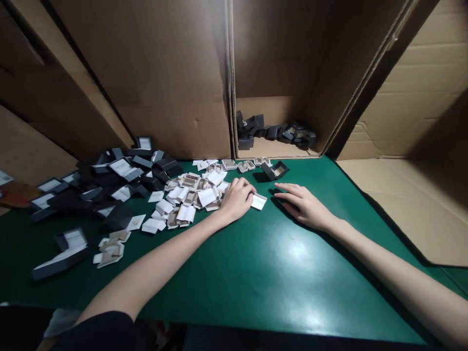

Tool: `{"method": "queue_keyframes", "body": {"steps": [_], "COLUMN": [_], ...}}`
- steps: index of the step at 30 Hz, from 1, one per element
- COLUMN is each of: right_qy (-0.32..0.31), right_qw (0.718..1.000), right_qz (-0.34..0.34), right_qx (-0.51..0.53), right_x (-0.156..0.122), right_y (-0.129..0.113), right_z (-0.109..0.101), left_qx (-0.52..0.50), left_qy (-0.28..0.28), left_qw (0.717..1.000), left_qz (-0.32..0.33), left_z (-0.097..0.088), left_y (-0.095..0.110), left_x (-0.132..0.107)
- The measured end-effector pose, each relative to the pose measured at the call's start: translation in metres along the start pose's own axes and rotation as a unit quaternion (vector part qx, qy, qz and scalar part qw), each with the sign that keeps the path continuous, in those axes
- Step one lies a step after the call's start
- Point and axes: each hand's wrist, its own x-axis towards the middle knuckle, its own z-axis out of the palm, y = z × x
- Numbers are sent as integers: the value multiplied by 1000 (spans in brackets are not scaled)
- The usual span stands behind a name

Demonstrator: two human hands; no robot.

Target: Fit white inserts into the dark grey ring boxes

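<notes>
My left hand (pixel 237 199) is closed at the right edge of a heap of white folded card inserts (pixel 186 213). Its curled fingers grip the near end of one white card insert (pixel 259 202), which sticks out to the right over the table. My right hand (pixel 305 207) hovers low over the table or rests on it, fingers stretched out and holding nothing. Just beyond its fingertips lies a small open black box (pixel 276 170). The undersides of both hands are hidden.
Open black boxes with white linings (pixel 124 168) are piled at the left on the green table (pixel 234 278). A large cardboard box (pixel 278 105) at the back holds several black boxes (pixel 292 132). Another cardboard box (pixel 413 204) stands at the right. A crumpled insert (pixel 110 248) lies front left.
</notes>
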Motion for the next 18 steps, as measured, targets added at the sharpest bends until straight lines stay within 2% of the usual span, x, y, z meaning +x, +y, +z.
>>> {"method": "queue_keyframes", "body": {"steps": [5,9,12,14,16,18], "right_qy": [6,-8,-5,21,51,64], "right_qw": [999,995,983,969,953,948], "right_qz": [9,30,71,129,176,175], "right_qx": [35,99,170,211,241,259], "right_x": [-2,0,3,3,2,2], "right_y": [-8,-25,-34,-35,-36,-36], "right_z": [-3,-6,-6,-6,-6,-6], "left_qx": [-52,-57,-47,-84,-153,-224], "left_qy": [-15,-35,-51,-44,-19,5], "left_qw": [999,995,993,992,987,975], "left_qz": [3,69,98,84,42,-16], "left_z": [-3,-2,-1,0,1,2], "left_y": [1,3,6,10,13,16], "left_x": [2,0,-1,-2,-1,0]}}
